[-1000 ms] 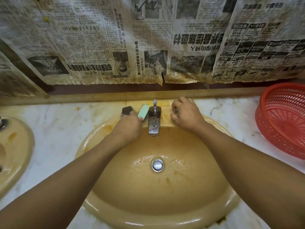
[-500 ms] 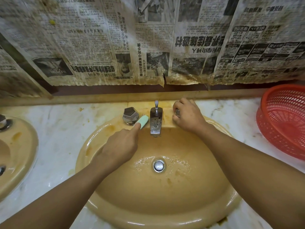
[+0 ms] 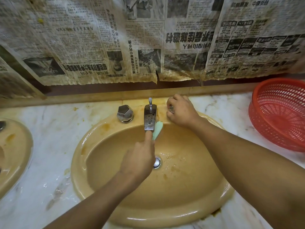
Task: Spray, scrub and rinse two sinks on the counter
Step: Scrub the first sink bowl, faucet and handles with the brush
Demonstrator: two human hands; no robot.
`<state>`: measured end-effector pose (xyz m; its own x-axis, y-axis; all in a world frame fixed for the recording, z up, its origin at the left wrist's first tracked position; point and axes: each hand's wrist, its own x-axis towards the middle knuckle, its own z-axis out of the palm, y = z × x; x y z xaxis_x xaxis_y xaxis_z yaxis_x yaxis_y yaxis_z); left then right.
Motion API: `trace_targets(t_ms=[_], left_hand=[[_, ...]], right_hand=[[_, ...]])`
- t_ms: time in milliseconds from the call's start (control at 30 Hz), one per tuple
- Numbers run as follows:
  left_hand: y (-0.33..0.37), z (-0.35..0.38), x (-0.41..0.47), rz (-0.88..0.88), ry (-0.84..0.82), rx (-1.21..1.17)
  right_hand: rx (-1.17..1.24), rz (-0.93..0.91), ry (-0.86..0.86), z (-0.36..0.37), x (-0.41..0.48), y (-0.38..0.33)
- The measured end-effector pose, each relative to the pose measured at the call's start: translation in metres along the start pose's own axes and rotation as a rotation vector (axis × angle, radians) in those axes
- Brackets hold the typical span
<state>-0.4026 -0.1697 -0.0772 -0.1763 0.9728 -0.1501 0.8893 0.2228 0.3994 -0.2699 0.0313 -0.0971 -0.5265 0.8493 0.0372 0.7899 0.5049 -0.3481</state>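
Shifted right and nearer since a second ago: left hand [image 3: 138, 156], off the left knob [image 3: 125, 113] and now below the spout [image 3: 150, 118], fingers curled round a green scrub pad [image 3: 157, 130], forefinger laid straight along it, pad tip touching the spout's right edge. Right hand [image 3: 180, 111] unmoved, clenched over the right knob [image 3: 171, 108] at the far rim.

Marble counter [image 3: 49, 146] blotched and wet. Middle sink [image 3: 115, 204] seemingly mid-scrub: brown stains left in the bowl and along the far rim, no water running, rinse yet to come. Second sink [image 3: 14, 154] at far left stained too, likely untouched. Red basket [image 3: 280, 113] well right, apart from the forearm.

Tight between spout and right wrist; open room down in the bowl toward the drain [image 3: 156, 162].
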Motion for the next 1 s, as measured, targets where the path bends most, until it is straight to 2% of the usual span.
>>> trace_targets(t_ms=[100,233,367,500,667,800,1000], left_hand=[[0.017,0.024,0.011,-0.025,0.065,0.115],[0.04,0.034,0.026,-0.107,0.111,0.108],[0.066,0.01,0.051,-0.129,0.015,0.156],[0.087,-0.016,0.072,-0.146,-0.115,0.245],[0.085,-0.051,0.103,-0.087,-0.249,0.301],[0.072,-0.084,0.124,0.052,-0.343,0.414],[0.055,-0.07,0.123,0.138,-0.326,0.437]], right_hand=[[-0.009,-0.002,-0.013,-0.002,0.0,0.0],[-0.016,-0.01,-0.03,-0.002,0.001,0.0],[0.002,-0.014,-0.044,-0.004,0.001,0.001],[0.06,-0.049,-0.129,-0.011,0.0,0.007],[0.102,-0.096,-0.217,-0.022,0.003,0.015],[0.158,-0.092,-0.252,-0.026,0.001,0.022],[0.183,-0.085,-0.236,-0.023,-0.001,0.023]])
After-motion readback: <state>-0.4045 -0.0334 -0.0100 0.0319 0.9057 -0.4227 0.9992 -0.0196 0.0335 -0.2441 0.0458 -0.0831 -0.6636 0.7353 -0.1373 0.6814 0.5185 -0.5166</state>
